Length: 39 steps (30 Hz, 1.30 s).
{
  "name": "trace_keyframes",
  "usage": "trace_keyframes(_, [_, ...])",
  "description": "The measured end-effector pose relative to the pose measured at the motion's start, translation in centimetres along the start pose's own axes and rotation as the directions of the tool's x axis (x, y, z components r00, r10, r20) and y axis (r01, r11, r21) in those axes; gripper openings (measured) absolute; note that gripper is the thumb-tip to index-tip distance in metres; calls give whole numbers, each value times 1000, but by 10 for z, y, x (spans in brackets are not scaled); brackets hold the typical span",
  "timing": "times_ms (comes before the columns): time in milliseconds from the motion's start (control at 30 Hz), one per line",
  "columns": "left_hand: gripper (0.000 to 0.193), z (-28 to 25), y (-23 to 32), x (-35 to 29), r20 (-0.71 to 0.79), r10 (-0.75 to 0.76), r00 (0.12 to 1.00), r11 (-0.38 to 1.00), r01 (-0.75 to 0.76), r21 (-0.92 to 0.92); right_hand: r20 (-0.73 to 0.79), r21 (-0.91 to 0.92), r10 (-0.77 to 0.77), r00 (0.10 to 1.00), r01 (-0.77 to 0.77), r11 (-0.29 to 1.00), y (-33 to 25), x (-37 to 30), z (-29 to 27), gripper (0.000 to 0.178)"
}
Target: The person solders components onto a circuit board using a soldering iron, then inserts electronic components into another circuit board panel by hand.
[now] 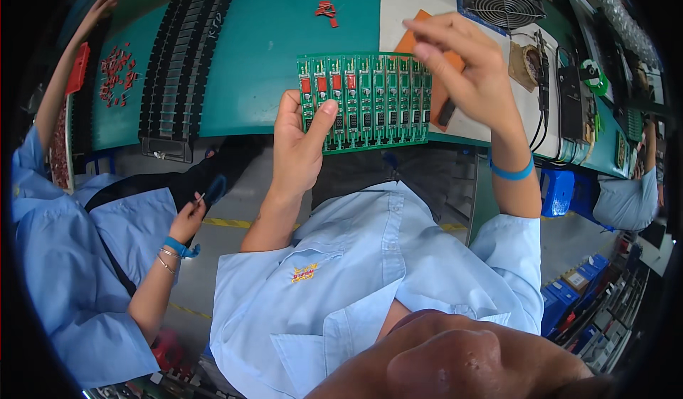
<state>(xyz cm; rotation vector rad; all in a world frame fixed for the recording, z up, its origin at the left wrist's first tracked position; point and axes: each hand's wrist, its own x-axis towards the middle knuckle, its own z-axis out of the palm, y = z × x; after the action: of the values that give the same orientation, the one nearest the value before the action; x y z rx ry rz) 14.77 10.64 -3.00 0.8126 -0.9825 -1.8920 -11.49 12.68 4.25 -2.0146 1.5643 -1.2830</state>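
My left hand (pixel 302 139) is closed on the left part of a green circuit board panel (pixel 380 104), its thumb lying on the front. The panel is made of several narrow strips side by side and is held tilted at the table's near edge. Red rectangular components (pixel 336 82) sit on the strips at the left; the strips to the right show bare green in that row. My right hand (pixel 466 68) hovers by the panel's upper right corner, fingers stretched out and thumb apart, with nothing visible in it. A blue wrist strap (pixel 512 171) circles my right wrist.
Loose red components (pixel 327 11) lie on the green mat (pixel 263 36), and more (pixel 117 75) lie further left. A black slotted rack (pixel 185 57) stands between. An orange piece (pixel 420 33) lies behind my right hand, near a fan grille (pixel 506 9). A co-worker's hand (pixel 187 217) is at left.
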Motion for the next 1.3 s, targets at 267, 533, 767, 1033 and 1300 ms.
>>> trace_keyframes(267, [21,14,-5,3,17,28,999,998,-29,59,53,-52,-15,998,18,998,-25,-31,5,27])
trace_keyframes(533, [20,23,-4,-1,17,64,998,987,-66,149,15,-85,-34,999,35,996,-24,-33,15,24])
trace_keyframes(767, [21,23,-3,-1,36,99,994,977,-104,187,48,-134,-31,998,37,990,-25,-32,17,23])
trace_keyframes(1033, [23,20,-4,-2,79,104,991,962,-120,245,65,-150,-22,998,32,988,-28,-29,16,21])
trace_keyframes(1300, [24,20,-4,-4,69,84,994,977,-96,189,74,-151,-9,997,20,988,-33,-30,15,21])
